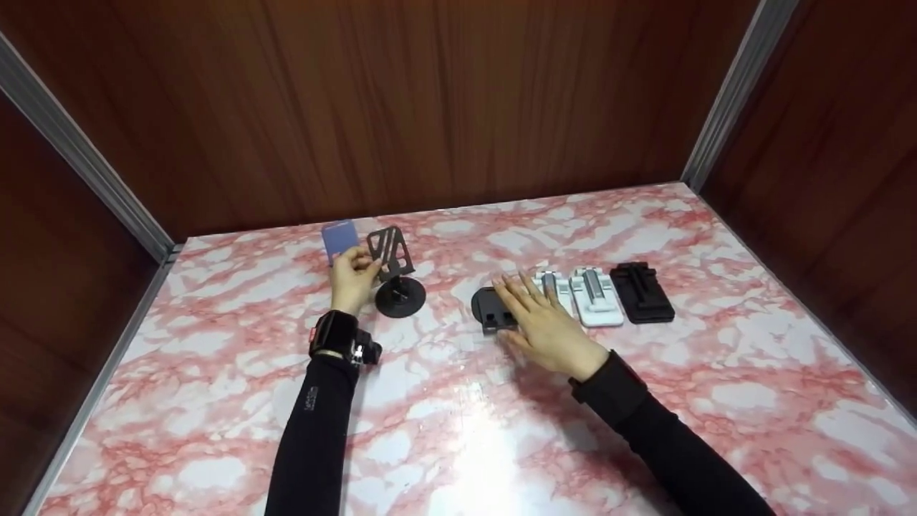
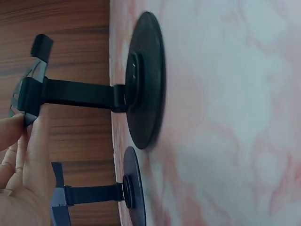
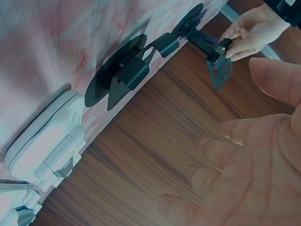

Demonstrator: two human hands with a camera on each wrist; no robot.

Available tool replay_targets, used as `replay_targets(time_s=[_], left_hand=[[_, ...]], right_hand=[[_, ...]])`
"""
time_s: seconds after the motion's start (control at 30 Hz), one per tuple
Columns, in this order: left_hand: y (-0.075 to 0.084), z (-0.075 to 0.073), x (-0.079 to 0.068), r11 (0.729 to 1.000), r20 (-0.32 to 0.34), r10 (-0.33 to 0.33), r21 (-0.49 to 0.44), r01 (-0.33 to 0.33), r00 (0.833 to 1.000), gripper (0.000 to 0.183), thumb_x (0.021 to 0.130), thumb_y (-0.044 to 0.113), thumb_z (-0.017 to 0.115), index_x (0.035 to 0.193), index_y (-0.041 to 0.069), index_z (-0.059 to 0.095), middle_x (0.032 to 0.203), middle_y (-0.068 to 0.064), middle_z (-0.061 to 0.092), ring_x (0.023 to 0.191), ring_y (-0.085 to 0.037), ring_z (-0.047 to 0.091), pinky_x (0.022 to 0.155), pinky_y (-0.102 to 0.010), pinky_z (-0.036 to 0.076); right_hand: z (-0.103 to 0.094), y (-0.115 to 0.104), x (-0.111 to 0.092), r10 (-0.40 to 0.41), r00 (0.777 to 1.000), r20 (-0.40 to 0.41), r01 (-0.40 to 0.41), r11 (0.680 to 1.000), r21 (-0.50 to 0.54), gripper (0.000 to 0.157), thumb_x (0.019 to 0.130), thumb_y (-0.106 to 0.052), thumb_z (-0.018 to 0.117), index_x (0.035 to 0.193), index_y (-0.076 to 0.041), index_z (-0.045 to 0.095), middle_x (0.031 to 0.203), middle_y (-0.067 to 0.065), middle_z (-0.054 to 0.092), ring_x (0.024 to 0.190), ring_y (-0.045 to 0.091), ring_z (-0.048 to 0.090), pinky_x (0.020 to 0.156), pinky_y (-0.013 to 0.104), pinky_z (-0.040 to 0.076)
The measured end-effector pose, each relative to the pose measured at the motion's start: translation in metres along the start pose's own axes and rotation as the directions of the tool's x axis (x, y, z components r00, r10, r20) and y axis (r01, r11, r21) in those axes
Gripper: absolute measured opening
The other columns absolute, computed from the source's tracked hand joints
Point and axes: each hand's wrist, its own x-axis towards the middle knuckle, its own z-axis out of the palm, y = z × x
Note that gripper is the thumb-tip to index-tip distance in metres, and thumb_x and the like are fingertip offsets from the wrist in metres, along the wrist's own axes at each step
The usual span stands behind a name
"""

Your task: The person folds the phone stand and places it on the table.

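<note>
In the head view, a black phone stand (image 1: pixel 391 251) with a slotted bracket stands upright on its round base. My left hand (image 1: pixel 352 276) pinches the lower edge of that bracket between thumb and fingers, as the left wrist view shows too. Just behind this hand stands a blue phone stand (image 1: pixel 340 240), partly covered. My right hand (image 1: pixel 548 326), fingers straight and spread, is over a folded black phone stand (image 1: pixel 494 315) with a round base. The right wrist view shows its palm (image 3: pixel 263 169) apart from the folded stand.
Right of the folded stand lie two white phone stands (image 1: pixel 597 301), one partly behind my right hand, then a black folded one (image 1: pixel 642 294). They rest on a red-and-white marbled table (image 1: pixel 430 430). A brown wood-grain wall (image 1: pixel 458 107) rises at the back edge.
</note>
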Motion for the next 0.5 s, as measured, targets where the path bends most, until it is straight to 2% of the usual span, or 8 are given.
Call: replay_targets(time_s=[0.1, 0.33, 0.5], left_hand=[[0.003, 0.0, -0.004, 0.999, 0.009, 0.009, -0.037, -0.009, 1.0, 0.009, 0.1, -0.012, 0.065, 0.109, -0.013, 0.063, 0.074, 0.01, 0.06, 0.063, 0.003, 0.055, 0.055, -0.009, 0.054], [0.011, 0.004, -0.014, 0.999, 0.032, 0.038, 0.025, -0.039, 0.999, 0.016, 0.1, -0.007, 0.068, 0.114, -0.014, 0.065, 0.084, 0.003, 0.067, 0.068, 0.003, 0.058, 0.061, -0.009, 0.056], [0.019, 0.008, -0.022, 0.996, 0.058, 0.082, -0.02, -0.081, 0.995, 0.021, 0.099, -0.008, 0.068, 0.118, -0.017, 0.065, 0.086, 0.001, 0.069, 0.071, 0.005, 0.058, 0.066, -0.008, 0.055]], right_hand=[[0.0, -0.001, 0.001, -0.007, 1.0, -0.01, 0.007, 1.0, -0.005, 0.071, 0.113, -0.024, 0.057, 0.17, 0.004, 0.026, 0.177, 0.031, 0.024, 0.167, 0.054, 0.015, 0.135, 0.076, 0.007], [0.002, 0.0, 0.001, 0.0, 1.0, -0.001, 0.0, 1.0, -0.01, 0.07, 0.113, -0.023, 0.056, 0.17, 0.003, 0.026, 0.178, 0.029, 0.023, 0.167, 0.052, 0.015, 0.136, 0.076, 0.008], [0.003, 0.0, 0.003, 0.001, 1.0, 0.006, -0.001, 1.0, -0.006, 0.07, 0.112, -0.022, 0.058, 0.169, 0.004, 0.028, 0.177, 0.031, 0.026, 0.167, 0.053, 0.017, 0.134, 0.077, 0.01]])
